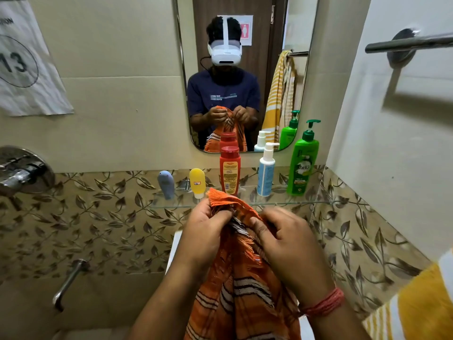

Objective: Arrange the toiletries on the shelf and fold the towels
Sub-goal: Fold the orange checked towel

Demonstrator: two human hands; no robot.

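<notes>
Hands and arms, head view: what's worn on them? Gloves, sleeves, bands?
No gloves: both the left hand and the right hand are bare, and so are the forearms as far as the frame shows. The right wrist carries a band of red-orange thread, wound in several strands. The left wrist shows nothing worn. The mirror reflects a dark navy short-sleeved T-shirt with small white print on the chest.

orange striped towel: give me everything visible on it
The orange striped towel is thin woven cloth with dark and pale stripes and a frayed fringe at its top edge. It hangs bunched below the glass shelf. The left hand and right hand both pinch its gathered top; the rest drapes down, out of frame.
</notes>
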